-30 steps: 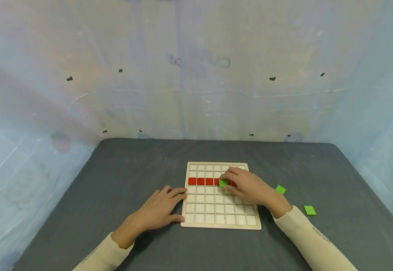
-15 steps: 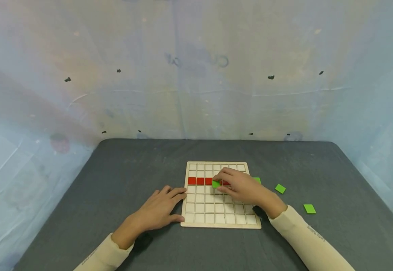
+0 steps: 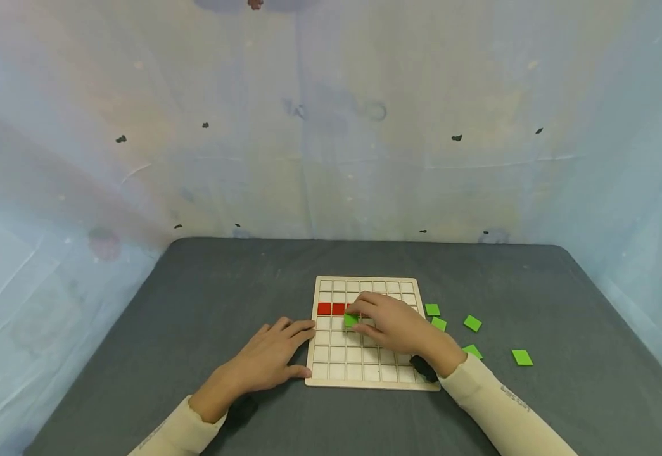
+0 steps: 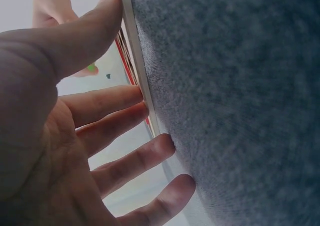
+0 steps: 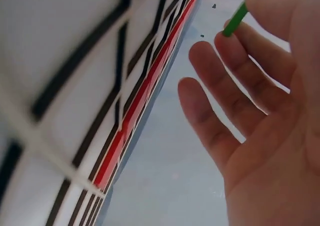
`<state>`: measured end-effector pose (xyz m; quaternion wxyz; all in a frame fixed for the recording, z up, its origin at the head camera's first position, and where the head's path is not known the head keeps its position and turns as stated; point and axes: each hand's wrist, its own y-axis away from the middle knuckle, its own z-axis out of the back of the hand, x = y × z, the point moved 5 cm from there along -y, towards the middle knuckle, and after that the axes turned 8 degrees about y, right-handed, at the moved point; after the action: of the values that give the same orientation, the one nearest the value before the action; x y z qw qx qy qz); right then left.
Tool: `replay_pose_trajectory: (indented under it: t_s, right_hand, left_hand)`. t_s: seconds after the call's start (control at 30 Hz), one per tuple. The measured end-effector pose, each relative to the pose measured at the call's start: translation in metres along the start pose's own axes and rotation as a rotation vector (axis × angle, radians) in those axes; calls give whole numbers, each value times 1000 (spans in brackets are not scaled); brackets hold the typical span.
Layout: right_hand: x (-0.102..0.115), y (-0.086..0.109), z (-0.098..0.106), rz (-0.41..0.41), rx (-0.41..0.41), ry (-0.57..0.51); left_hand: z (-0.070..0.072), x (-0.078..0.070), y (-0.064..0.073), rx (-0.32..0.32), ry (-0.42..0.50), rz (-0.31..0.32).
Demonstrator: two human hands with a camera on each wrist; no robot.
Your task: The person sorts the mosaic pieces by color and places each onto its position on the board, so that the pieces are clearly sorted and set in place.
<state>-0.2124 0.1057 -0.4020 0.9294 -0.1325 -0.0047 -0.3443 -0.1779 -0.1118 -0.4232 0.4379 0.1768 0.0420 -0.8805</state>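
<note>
My right hand [image 3: 390,323] pinches a green square tile [image 3: 351,320] between thumb and fingertips, over the left part of the wooden grid board [image 3: 373,385]. In the right wrist view the green tile [image 5: 235,19] is seen edge-on, apart from the board. A row of red tiles [image 3: 331,309] lies in the board's cells, partly hidden behind my right hand. At the board's left edge rests my left hand [image 3: 268,354], fingers spread and fairly straight. The left wrist view has its thumb and some fingertips [image 4: 135,93] against the board's side.
Several loose green tiles lie right of the board, such as one green tile [image 3: 472,323] and another green tile [image 3: 522,358]; one is partly behind the right forearm. A dark grey table [image 3: 239,272] carries everything, with a pale curtain [image 3: 331,158] behind it.
My right hand has moved left along the red row with the green tile pinched. More loose green tiles show from behind the right arm. The left hand has stayed in place.
</note>
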Motion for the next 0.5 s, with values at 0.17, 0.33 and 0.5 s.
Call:
replay_pose_trajectory:
  t_s: [0.17,0.33,0.5]
  right_hand:
    - [3,-8,-3,-3,5,13]
    - [8,-16,-8,7,10,69]
    - [15,-22,-10,32,-7,83]
  left_hand:
    - [2,0,-1,-9,-7,-5]
    - [2,-1,-1,-11,-6,-8]
    - [1,-1,-1,-4,-7,-7]
